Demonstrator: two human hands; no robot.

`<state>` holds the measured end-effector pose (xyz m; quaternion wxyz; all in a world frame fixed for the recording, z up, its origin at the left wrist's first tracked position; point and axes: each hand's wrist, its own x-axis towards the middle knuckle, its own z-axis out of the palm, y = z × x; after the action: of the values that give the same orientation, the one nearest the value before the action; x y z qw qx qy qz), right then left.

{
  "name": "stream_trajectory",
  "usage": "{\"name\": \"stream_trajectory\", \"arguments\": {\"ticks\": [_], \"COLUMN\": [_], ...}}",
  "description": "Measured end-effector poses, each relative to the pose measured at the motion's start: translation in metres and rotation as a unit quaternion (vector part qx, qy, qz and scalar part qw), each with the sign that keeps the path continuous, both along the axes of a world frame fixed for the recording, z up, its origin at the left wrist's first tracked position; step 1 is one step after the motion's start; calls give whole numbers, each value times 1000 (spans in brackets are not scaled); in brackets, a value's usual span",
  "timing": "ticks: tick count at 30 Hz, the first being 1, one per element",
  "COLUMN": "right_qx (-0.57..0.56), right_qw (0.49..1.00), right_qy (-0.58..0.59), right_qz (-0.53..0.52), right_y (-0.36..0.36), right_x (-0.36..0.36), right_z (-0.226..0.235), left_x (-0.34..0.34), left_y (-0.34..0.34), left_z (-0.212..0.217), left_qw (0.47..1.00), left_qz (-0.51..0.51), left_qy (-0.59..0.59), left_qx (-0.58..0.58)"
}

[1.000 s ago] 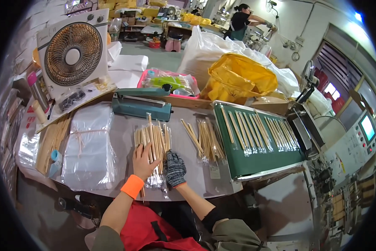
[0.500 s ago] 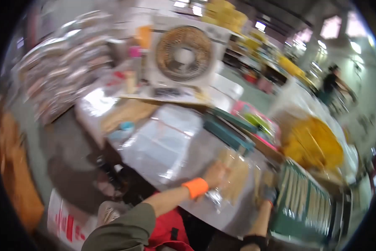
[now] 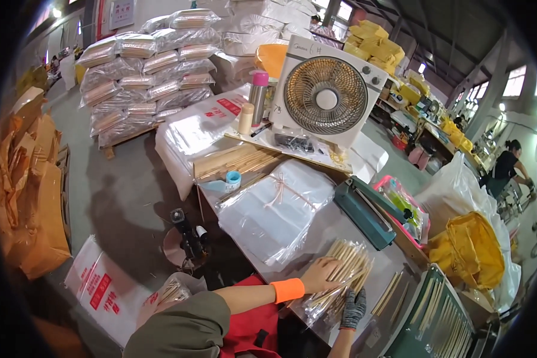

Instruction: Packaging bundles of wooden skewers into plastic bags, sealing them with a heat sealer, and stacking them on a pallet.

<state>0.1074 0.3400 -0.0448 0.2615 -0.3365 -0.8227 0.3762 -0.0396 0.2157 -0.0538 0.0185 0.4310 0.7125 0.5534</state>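
A clear plastic bag of thin wooden sticks [image 3: 351, 262] lies on the grey table in front of me. My left hand [image 3: 321, 275], bare with an orange wristband, is closed over the bag's left side. My right hand [image 3: 354, 309], in a grey striped glove, holds the bag's lower right edge with its fingers up against the sticks. Part of each hand's grip is hidden. Right of the bag, a few loose sticks [image 3: 388, 293] lie on the table. Beyond them stands a green tray [image 3: 407, 325] with sticks in rows.
A stack of clear plastic bags [image 3: 274, 209] lies left of a green bag sealer [image 3: 367, 212]. Behind are a blue tape roll [image 3: 233, 178], a thermos [image 3: 258, 98] and a box fan [image 3: 334, 89]. A yellow sack [image 3: 471, 250] is at right. Another person [image 3: 507, 167] works far right.
My right hand has moved left from the loose sticks beside the tray to the bag. My left hand stays on the bag. The view has shifted and sharpened.
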Motion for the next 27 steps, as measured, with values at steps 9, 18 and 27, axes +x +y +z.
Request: {"name": "stream_trajectory", "arguments": {"ticks": [9,18,27], "right_qx": [191,214,167], "right_qw": [978,974,972], "right_qy": [-59,-23,-158], "right_qz": [-57,-69,52], "right_y": [-40,-45,4], "right_x": [-20,-15,2], "right_z": [-10,-14,21], "left_x": [-12,-9,-14], "left_y": [-36,-38,-14], "left_z": [-4,2,-7], "left_qw": [994,991,991], "left_qz": [37,48,19], "left_qy": [101,122,132], "left_qx": [-19,-10,-4]}}
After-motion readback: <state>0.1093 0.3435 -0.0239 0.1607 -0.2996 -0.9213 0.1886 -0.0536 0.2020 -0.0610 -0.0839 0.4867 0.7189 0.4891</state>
